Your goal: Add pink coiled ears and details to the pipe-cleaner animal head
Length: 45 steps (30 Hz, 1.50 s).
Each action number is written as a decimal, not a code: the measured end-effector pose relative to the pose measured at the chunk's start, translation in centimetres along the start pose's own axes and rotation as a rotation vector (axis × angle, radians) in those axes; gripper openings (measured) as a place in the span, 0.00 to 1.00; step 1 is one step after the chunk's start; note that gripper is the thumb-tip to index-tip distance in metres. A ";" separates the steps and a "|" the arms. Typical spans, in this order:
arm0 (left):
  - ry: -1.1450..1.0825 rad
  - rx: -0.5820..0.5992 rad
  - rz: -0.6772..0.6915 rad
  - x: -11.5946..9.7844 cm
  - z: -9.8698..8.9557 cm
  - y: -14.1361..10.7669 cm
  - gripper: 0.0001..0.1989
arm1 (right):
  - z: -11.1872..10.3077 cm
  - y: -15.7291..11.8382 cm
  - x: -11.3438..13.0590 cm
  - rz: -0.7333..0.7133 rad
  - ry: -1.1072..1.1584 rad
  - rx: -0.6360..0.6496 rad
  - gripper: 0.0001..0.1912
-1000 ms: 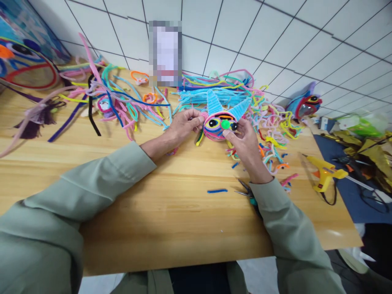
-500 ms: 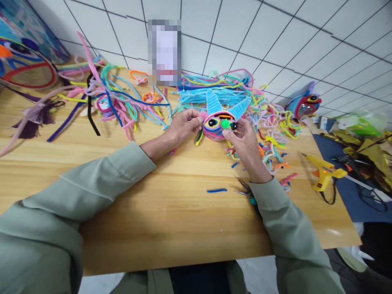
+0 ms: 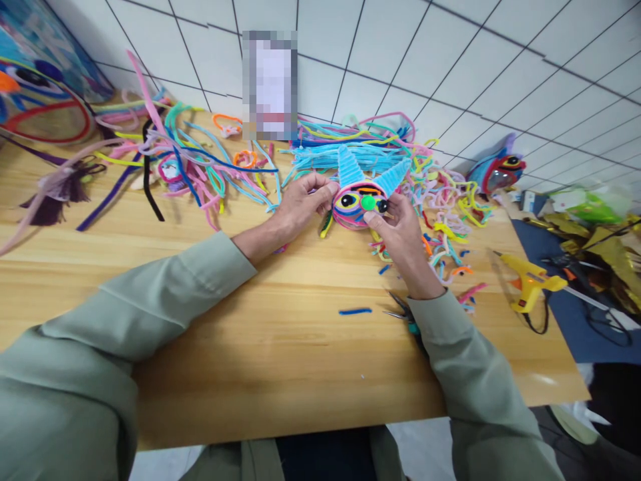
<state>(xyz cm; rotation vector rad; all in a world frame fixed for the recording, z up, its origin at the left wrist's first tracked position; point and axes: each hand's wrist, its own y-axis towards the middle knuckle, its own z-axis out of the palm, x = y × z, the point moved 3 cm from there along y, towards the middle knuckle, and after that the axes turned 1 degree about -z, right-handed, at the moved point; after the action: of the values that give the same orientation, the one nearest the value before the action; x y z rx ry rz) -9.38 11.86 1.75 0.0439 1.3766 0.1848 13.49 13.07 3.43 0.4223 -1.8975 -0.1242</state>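
Note:
A round mask-like piece (image 3: pixel 353 214) made of colourful pipe cleaners, with black eyes, a green nose and two light-blue pointed ears, is held upright over the wooden table. My left hand (image 3: pixel 304 204) pinches its left edge near the base of the left ear. On the other side my right hand (image 3: pixel 398 224) grips the right edge, thumb on the front below the green nose. Behind the ears lies a bundle of light-blue pipe cleaners (image 3: pixel 320 158). A short blue piece (image 3: pixel 355 311) lies nearer to me, beside pliers (image 3: pixel 400 310) partly hidden by my right sleeve.
Loose pipe cleaners (image 3: pixel 187 164) spread over the left of the table (image 3: pixel 280 374). Cut scraps (image 3: pixel 451 200) lie at the right. A yellow glue gun (image 3: pixel 531 282) rests near the right edge. A phone-like blurred panel (image 3: pixel 270 87) leans on the tiled wall. Another mask (image 3: pixel 498 167) stands behind.
My left fingers have shifted slightly on the mask's left edge and now cover the pink spot there. My right hand and the mask have barely moved.

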 end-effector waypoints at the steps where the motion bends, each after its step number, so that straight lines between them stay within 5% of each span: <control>1: 0.006 -0.007 0.003 -0.1 0.0 0.0 0.15 | 0.0 0.0 -0.1 0.001 0.001 0.000 0.34; 28: 0.008 0.037 0.044 -0.4 -0.3 -0.3 0.18 | 0.0 0.0 -0.9 0.013 0.007 -0.005 0.35; 36: -0.080 -0.109 0.000 -0.5 -1.0 -0.3 0.15 | 0.1 -0.1 -0.5 0.013 0.024 0.011 0.35; 41: -0.050 -0.252 0.097 -3.7 -2.5 -0.9 0.14 | -2.7 0.2 0.6 0.028 0.014 -0.052 0.35; 45: 0.052 -0.233 0.129 -6.9 -4.1 -3.1 0.10 | -7.0 -0.9 3.0 -0.043 0.011 -0.124 0.20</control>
<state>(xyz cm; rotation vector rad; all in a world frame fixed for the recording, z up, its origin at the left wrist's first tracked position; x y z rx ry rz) -14.25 7.41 7.19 -0.0677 1.3965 0.4558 19.27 12.03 8.35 0.3791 -1.8589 -0.2658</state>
